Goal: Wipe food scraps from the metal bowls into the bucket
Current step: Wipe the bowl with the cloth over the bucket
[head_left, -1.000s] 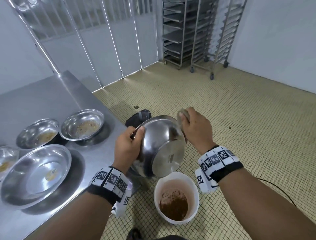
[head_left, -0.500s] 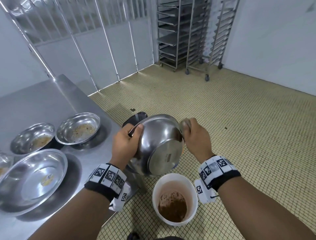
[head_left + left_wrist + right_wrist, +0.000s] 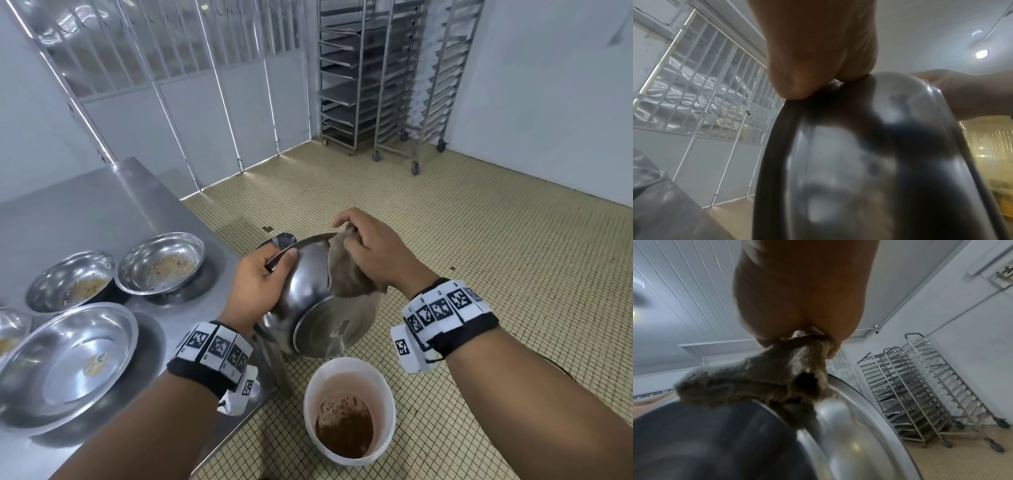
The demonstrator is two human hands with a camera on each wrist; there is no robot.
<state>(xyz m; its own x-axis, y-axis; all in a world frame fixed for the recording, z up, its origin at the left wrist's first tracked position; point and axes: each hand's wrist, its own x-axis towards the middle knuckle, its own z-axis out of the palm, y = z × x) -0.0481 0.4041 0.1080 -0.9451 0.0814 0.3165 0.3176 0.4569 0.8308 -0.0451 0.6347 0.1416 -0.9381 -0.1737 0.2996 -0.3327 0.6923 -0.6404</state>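
My left hand (image 3: 265, 279) grips the rim of a metal bowl (image 3: 322, 308), tilted on its side with its base toward me, above a white bucket (image 3: 349, 411) holding brown scraps. My right hand (image 3: 371, 250) holds a grey-brown cloth (image 3: 346, 274) that drapes over the bowl's upper right rim and down its outside. The left wrist view shows the bowl (image 3: 869, 154) close up under my thumb. In the right wrist view the cloth (image 3: 764, 379) hangs from my fingers onto the bowl (image 3: 849, 434). The bowl's inside is hidden.
On the steel table (image 3: 85, 212) at left stand a large clean-looking bowl (image 3: 65, 363) and two smaller bowls (image 3: 161, 263) (image 3: 72, 281) with food residue. Another bowl's edge shows at the far left. Wheeled tray racks (image 3: 383, 75) stand by the far wall on the tiled floor.
My right hand has drawn the cloth up out of the bowl and over its rim, so the cloth now shows on the outside. The bowl stays tilted over the bucket.
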